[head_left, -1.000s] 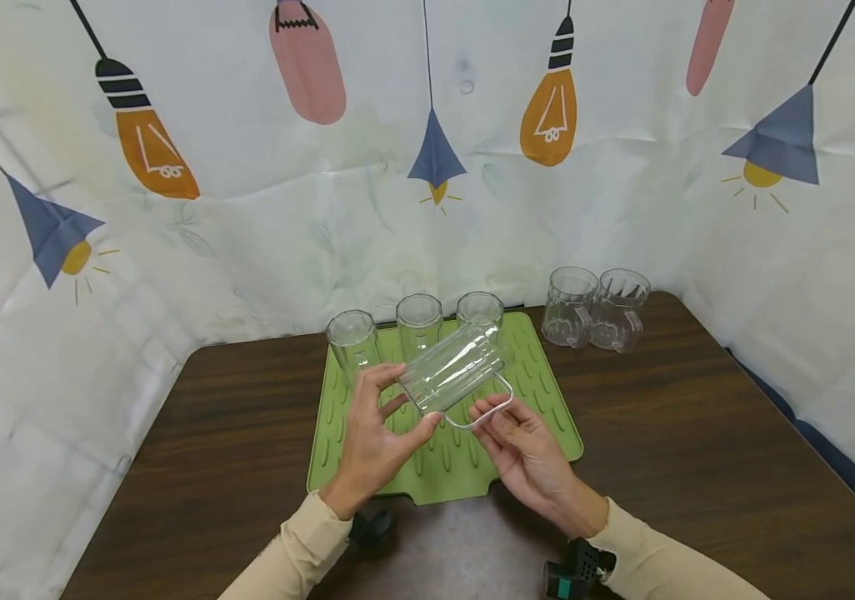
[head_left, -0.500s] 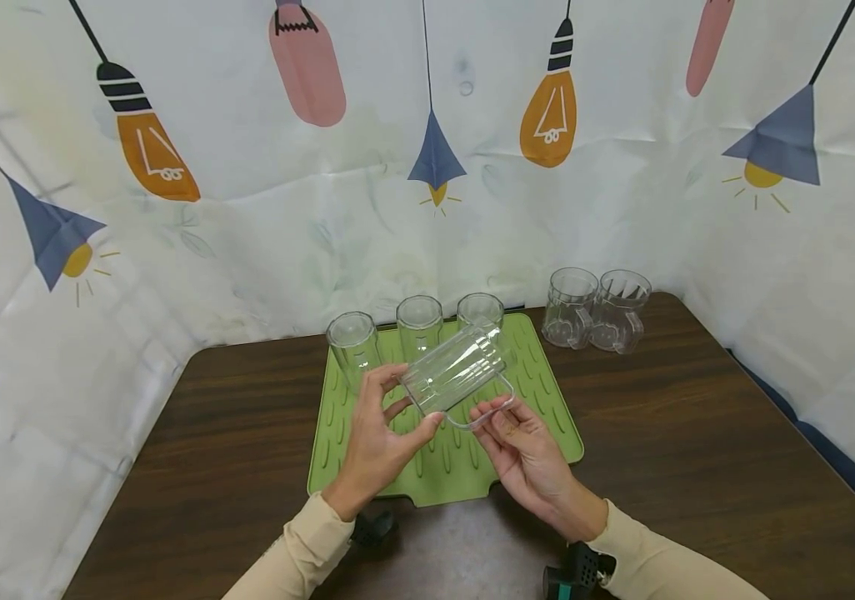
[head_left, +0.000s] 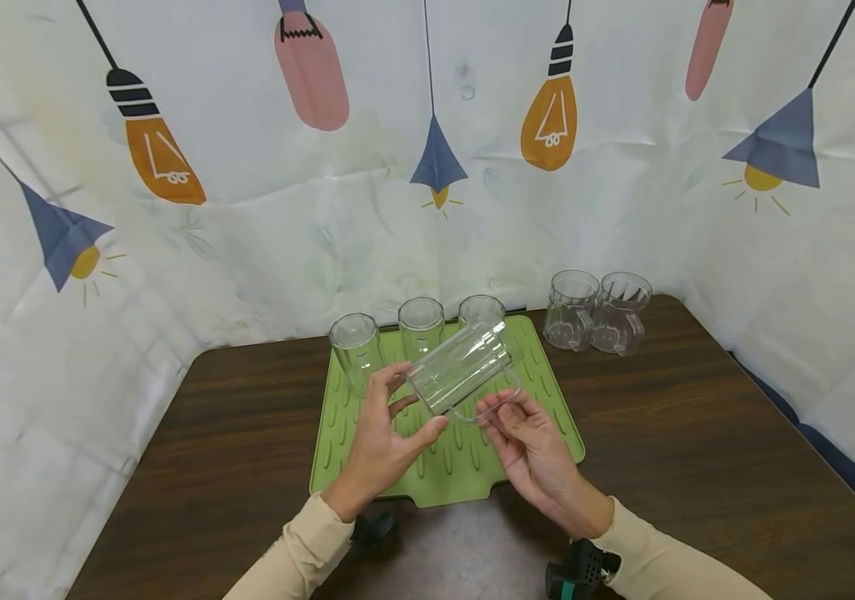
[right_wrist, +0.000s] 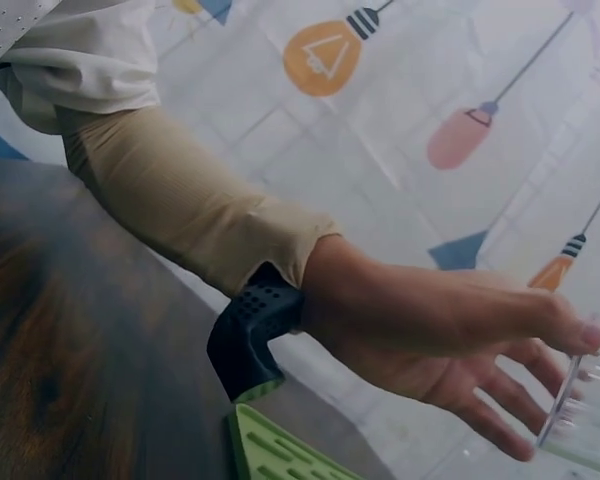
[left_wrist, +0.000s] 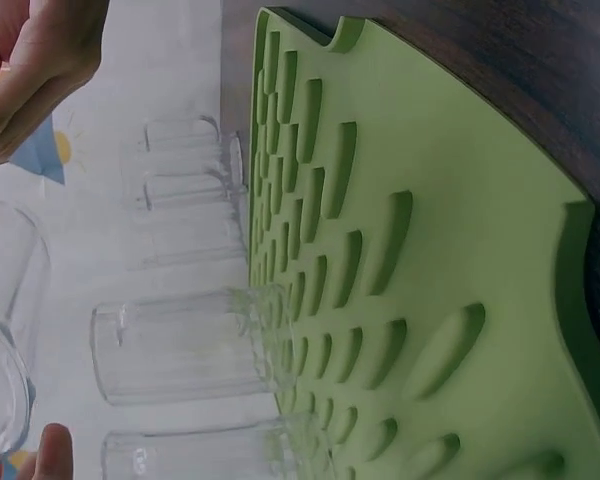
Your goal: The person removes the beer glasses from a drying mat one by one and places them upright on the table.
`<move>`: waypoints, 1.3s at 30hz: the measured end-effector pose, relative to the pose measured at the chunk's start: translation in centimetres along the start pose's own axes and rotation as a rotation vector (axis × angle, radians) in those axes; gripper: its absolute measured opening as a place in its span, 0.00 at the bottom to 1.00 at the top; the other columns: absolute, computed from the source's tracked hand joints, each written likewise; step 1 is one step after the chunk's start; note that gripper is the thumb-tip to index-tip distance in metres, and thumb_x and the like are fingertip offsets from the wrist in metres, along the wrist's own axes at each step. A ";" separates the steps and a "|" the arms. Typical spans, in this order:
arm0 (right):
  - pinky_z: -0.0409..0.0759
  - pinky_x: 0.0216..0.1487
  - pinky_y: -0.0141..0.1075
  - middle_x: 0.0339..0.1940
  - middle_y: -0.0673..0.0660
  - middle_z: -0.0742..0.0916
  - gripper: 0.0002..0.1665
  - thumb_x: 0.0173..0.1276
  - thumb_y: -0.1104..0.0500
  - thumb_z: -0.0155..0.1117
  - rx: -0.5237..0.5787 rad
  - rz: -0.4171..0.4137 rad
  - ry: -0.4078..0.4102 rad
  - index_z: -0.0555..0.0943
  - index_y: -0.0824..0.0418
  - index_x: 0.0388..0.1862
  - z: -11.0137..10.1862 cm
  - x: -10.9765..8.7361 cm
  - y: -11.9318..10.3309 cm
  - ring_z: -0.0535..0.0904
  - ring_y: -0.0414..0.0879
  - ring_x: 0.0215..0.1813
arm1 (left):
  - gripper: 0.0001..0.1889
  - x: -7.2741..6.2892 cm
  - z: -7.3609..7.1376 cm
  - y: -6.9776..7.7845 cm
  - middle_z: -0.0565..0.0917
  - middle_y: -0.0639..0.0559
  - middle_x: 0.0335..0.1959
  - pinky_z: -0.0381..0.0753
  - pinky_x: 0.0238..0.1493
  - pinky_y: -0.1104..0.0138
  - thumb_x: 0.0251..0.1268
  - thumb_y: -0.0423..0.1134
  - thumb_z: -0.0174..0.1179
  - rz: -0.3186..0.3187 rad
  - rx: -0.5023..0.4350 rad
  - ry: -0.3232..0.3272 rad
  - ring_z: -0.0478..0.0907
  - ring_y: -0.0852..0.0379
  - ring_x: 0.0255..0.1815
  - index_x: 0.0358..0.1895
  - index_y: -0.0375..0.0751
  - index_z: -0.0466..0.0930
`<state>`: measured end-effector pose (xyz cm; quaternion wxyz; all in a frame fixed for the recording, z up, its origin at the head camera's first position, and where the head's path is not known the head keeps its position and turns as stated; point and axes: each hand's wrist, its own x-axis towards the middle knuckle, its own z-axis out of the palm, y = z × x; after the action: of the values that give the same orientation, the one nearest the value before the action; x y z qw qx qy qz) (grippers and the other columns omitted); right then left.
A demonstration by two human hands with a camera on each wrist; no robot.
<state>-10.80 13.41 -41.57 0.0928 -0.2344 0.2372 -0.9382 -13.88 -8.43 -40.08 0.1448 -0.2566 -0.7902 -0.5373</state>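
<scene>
A clear glass mug [head_left: 459, 368] is held tilted over the green drying mat [head_left: 558, 421]. My left hand [head_left: 378, 450] grips one end of it, thumb at the near edge and fingers on the far side. In the right wrist view, the left thumb tip [right_wrist: 592, 336] lies at the mug's edge. My right hand [head_left: 536, 462] pinches the mug's handle [head_left: 465, 420] between thumb and fingers. Behind the held mug, three more glasses stand along the mat's back edge: a left one [head_left: 353, 346], a middle one [head_left: 420, 321] and a right one [head_left: 482, 308], partly covered.
Two clear mugs with handles, a left one [head_left: 570, 312] and a right one [head_left: 620, 317], stand on the dark wooden table [head_left: 210, 433] at the back right. A white printed curtain [head_left: 307, 225] hangs close behind the table's far edge.
The held mug and both hands have shifted slightly to the right. Both hands keep their hold on it, and the standing glasses stay in place.
</scene>
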 end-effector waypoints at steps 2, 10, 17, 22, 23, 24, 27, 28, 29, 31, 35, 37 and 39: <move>0.80 0.70 0.31 0.55 0.51 0.90 0.22 0.84 0.70 0.41 0.003 -0.009 -0.011 0.84 0.58 0.53 0.0 0.1 -0.2 0.87 0.41 0.62 | 0.42 -0.1 -0.2 -0.1 0.67 0.40 0.71 0.84 0.66 0.58 0.61 0.33 0.74 0.003 0.017 0.001 0.71 0.42 0.75 0.74 0.38 0.60; 0.80 0.71 0.31 0.55 0.51 0.89 0.23 0.84 0.70 0.39 -0.024 -0.034 -0.066 0.83 0.57 0.54 0.0 0.4 -1.2 0.86 0.41 0.62 | 0.41 -0.5 -1.4 -0.5 0.68 0.41 0.74 0.82 0.69 0.55 0.65 0.39 0.73 -0.028 0.177 -0.015 0.68 0.45 0.77 0.77 0.39 0.60; 0.80 0.71 0.32 0.54 0.52 0.89 0.21 0.84 0.71 0.42 -0.046 -0.051 -0.056 0.84 0.59 0.54 0.1 0.6 -2.2 0.87 0.42 0.61 | 0.44 -1.0 -2.3 -0.9 0.68 0.40 0.77 0.83 0.65 0.46 0.66 0.45 0.71 -0.060 0.322 -0.044 0.75 0.40 0.70 0.81 0.44 0.57; 0.81 0.70 0.31 0.54 0.53 0.90 0.22 0.84 0.72 0.40 -0.083 -0.070 -0.062 0.83 0.59 0.55 0.1 0.7 -2.9 0.87 0.43 0.61 | 0.47 -1.3 -3.0 -1.2 0.63 0.41 0.82 0.79 0.67 0.38 0.68 0.49 0.69 -0.063 0.414 -0.087 0.71 0.37 0.76 0.84 0.48 0.51; 0.81 0.69 0.32 0.54 0.53 0.90 0.23 0.84 0.72 0.40 -0.089 -0.074 -0.066 0.83 0.59 0.55 0.1 0.7 -3.1 0.87 0.43 0.61 | 0.48 -1.4 -3.1 -1.4 0.62 0.42 0.83 0.77 0.69 0.38 0.68 0.50 0.69 -0.060 0.428 -0.097 0.68 0.37 0.78 0.85 0.48 0.50; 0.81 0.69 0.32 0.54 0.53 0.90 0.23 0.84 0.72 0.40 -0.092 -0.076 -0.067 0.83 0.59 0.55 0.1 0.8 -3.3 0.87 0.43 0.61 | 0.49 -1.5 -3.3 -1.5 0.61 0.41 0.83 0.75 0.71 0.37 0.68 0.50 0.69 -0.053 0.442 -0.104 0.66 0.36 0.80 0.85 0.48 0.49; 0.82 0.69 0.32 0.53 0.53 0.90 0.22 0.83 0.72 0.41 -0.107 -0.086 -0.063 0.83 0.59 0.54 0.3 1.0 -3.9 0.88 0.44 0.60 | 0.50 -1.7 -3.7 -1.8 0.57 0.39 0.85 0.72 0.75 0.38 0.69 0.52 0.68 -0.046 0.480 -0.133 0.60 0.37 0.83 0.86 0.48 0.45; 0.82 0.68 0.32 0.53 0.53 0.90 0.22 0.83 0.72 0.41 -0.113 -0.091 -0.060 0.83 0.59 0.54 0.3 1.0 -4.1 0.88 0.44 0.59 | 0.51 -1.7 -3.8 -1.8 0.56 0.38 0.85 0.70 0.76 0.38 0.70 0.52 0.67 -0.042 0.492 -0.143 0.59 0.37 0.84 0.86 0.47 0.44; 0.83 0.68 0.32 0.53 0.53 0.90 0.22 0.83 0.72 0.41 -0.115 -0.094 -0.058 0.84 0.60 0.54 0.3 1.1 -4.3 0.88 0.44 0.59 | 0.51 -1.8 -4.0 -1.9 0.55 0.37 0.85 0.70 0.76 0.38 0.70 0.53 0.67 -0.039 0.503 -0.153 0.58 0.37 0.84 0.86 0.45 0.44; 0.83 0.68 0.32 0.52 0.54 0.90 0.22 0.83 0.72 0.41 -0.115 -0.102 -0.058 0.84 0.61 0.54 0.4 1.2 -4.6 0.88 0.45 0.58 | 0.51 -1.9 -4.3 -1.9 0.54 0.36 0.85 0.68 0.77 0.39 0.70 0.54 0.67 -0.043 0.523 -0.176 0.57 0.36 0.85 0.86 0.43 0.44; 0.83 0.67 0.33 0.52 0.55 0.90 0.21 0.83 0.72 0.41 -0.122 -0.115 -0.075 0.83 0.62 0.55 0.4 1.4 -5.4 0.89 0.45 0.58 | 0.53 -2.1 -5.0 -2.0 0.50 0.38 0.86 0.64 0.80 0.40 0.70 0.56 0.67 -0.057 0.564 -0.211 0.54 0.36 0.85 0.85 0.40 0.43; 0.83 0.67 0.33 0.53 0.56 0.90 0.21 0.83 0.72 0.41 -0.143 -0.118 -0.084 0.83 0.63 0.55 0.4 1.6 -5.9 0.88 0.45 0.58 | 0.54 -2.3 -5.4 -2.1 0.48 0.39 0.87 0.64 0.80 0.40 0.69 0.56 0.67 -0.058 0.597 -0.224 0.53 0.35 0.86 0.86 0.40 0.42; 0.83 0.67 0.33 0.53 0.56 0.90 0.21 0.83 0.72 0.41 -0.167 -0.118 -0.087 0.83 0.63 0.55 0.5 1.6 -6.4 0.88 0.45 0.59 | 0.54 -2.4 -5.7 -2.2 0.48 0.39 0.87 0.64 0.80 0.41 0.69 0.57 0.67 -0.046 0.635 -0.234 0.53 0.36 0.86 0.85 0.39 0.42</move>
<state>-12.40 18.28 -37.45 0.0279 -0.2951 0.2963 -0.9079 -13.43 -14.98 -40.85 0.1136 -0.2408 -0.9349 -0.2345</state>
